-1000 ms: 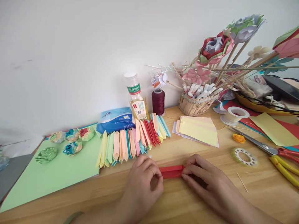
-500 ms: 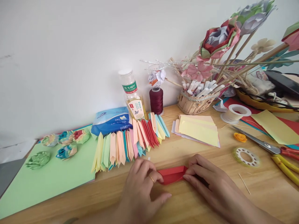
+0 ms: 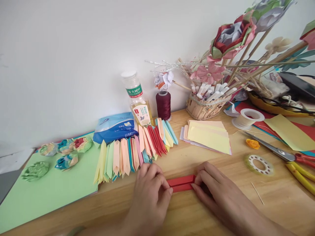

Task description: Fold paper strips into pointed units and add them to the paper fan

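Between my hands a red folded paper strip (image 3: 181, 183) lies low over the wooden table, its two long edges turned in toward a dark middle line. My left hand (image 3: 154, 193) pinches its left end with thumb and fingers; a ring sits on one finger. At the right end, my right hand (image 3: 213, 188) grips the paper the same way. The fingers hide both tips of the strip. Just beyond my left hand stand rows of folded paper strips (image 3: 118, 157) in yellow, green, peach, red and blue.
A stack of paper slips (image 3: 209, 136) lies behind my hands. To the right are a tape roll (image 3: 259, 165), scissors (image 3: 280, 152), a yellow-handled tool (image 3: 301, 177) and a white spool (image 3: 247, 118). Several paper flowers rest on green sheets (image 3: 66, 186) at left. Behind stands a bottle (image 3: 140, 105).
The red paper's near edge has folded up and inward, making the strip narrower. My left thumb opened away from it, then closed back on it. The view has shifted slightly.
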`<state>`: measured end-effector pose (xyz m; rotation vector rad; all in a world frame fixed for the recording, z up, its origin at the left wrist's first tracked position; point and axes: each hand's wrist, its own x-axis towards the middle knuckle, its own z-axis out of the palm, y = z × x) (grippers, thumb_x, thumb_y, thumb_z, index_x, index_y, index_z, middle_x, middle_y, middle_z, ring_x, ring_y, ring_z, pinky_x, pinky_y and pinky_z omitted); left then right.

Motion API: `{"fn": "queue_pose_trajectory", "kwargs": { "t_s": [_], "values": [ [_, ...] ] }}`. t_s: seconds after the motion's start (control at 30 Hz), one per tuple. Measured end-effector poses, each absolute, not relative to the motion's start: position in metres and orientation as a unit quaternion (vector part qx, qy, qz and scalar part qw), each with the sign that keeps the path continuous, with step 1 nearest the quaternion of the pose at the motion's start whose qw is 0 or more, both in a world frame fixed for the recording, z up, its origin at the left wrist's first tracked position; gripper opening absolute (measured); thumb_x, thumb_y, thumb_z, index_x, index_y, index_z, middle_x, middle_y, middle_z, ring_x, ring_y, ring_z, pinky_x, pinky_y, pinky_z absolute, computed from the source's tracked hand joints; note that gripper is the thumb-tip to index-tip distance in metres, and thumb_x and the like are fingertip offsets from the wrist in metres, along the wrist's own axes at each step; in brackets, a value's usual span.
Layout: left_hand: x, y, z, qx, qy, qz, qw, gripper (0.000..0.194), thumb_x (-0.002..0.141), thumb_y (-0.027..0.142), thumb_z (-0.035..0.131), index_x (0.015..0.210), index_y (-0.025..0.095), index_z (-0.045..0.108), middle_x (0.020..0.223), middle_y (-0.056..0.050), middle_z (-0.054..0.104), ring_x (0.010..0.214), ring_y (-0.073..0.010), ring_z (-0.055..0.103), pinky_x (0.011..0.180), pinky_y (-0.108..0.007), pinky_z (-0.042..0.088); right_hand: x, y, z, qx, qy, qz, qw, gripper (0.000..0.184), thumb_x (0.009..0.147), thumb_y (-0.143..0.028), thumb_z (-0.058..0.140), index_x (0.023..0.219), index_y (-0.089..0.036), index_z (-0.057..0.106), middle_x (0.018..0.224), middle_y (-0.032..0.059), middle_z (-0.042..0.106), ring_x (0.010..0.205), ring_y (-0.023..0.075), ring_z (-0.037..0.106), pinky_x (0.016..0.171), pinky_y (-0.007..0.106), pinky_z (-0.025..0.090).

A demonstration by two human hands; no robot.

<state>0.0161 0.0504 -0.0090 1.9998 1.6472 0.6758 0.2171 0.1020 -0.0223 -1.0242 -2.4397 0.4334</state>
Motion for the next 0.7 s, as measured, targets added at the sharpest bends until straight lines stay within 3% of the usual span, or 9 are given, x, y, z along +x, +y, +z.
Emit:
{"fn": "queue_pose_trajectory", "kwargs": {
  "t_s": [0.13,0.2,0.33,0.47,0.6,0.7],
  "values": [
    [0.017,0.050,-0.013,0.727,0.605,0.261,0.196,0.014,0.081,0.011,0.047,0.068,0.017,0.047,0.080,-0.004,0.050,0.083,-0.0227,0.044,0.073,-0.040,0.040,0.219,0.102,-0.025,-0.372,-0.893,0.134,0.215,0.019,0.091,-0.018,0.041,0.074,-0.021,0.049,0.076,0.0034,0.054,0.064,0.0157,0.055,0.055,0.028,0.050],
    [0.017,0.050,-0.015,0.725,0.608,0.270,0.180,0.015,0.081,0.011,0.047,0.068,0.018,0.045,0.078,-0.004,0.051,0.081,-0.0226,0.045,0.070,-0.040,0.041,0.221,0.101,-0.023,-0.361,-0.902,0.099,0.215,0.016,0.092,-0.019,0.039,0.087,-0.020,0.054,0.087,0.0066,0.058,0.075,0.0180,0.058,0.062,0.030,0.052],
    [0.014,0.049,-0.015,0.723,0.607,0.290,0.160,0.005,0.083,0.013,0.049,0.082,0.018,0.052,0.087,-0.005,0.058,0.083,-0.0227,0.049,0.071,-0.040,0.045,0.224,0.101,-0.011,-0.254,-0.945,0.010,0.206,0.034,0.092,-0.012,0.030,0.115,-0.019,0.054,0.101,0.0095,0.064,0.089,0.0233,0.058,0.071,0.038,0.051],
    [0.010,0.051,-0.013,0.813,0.483,0.310,0.097,0.028,0.090,0.010,0.042,0.109,0.020,0.060,0.104,-0.006,0.064,0.093,-0.0214,0.052,0.078,-0.038,0.050,0.226,0.101,-0.005,-0.210,-0.956,-0.007,0.206,0.037,0.093,-0.010,0.026,0.114,-0.015,0.055,0.095,0.0085,0.067,0.085,0.0223,0.059,0.072,0.036,0.051],
    [0.008,0.049,-0.016,0.851,0.414,0.322,0.011,0.031,0.095,0.012,0.036,0.107,0.012,0.064,0.100,-0.009,0.068,0.091,-0.0187,0.056,0.076,-0.030,0.055,0.227,0.102,-0.013,-0.246,-0.945,0.070,0.206,0.031,0.094,-0.012,0.032,0.113,-0.016,0.057,0.092,0.0073,0.064,0.083,0.0199,0.058,0.073,0.033,0.051],
    [0.010,0.045,-0.018,0.858,0.408,0.308,-0.044,0.031,0.097,0.014,0.036,0.107,0.013,0.065,0.098,-0.008,0.069,0.086,-0.0172,0.060,0.073,-0.028,0.057,0.225,0.102,-0.018,-0.269,-0.933,0.110,0.214,0.024,0.092,-0.013,0.040,0.107,-0.017,0.060,0.089,0.0064,0.063,0.081,0.0184,0.057,0.071,0.031,0.050]
  ]
}}
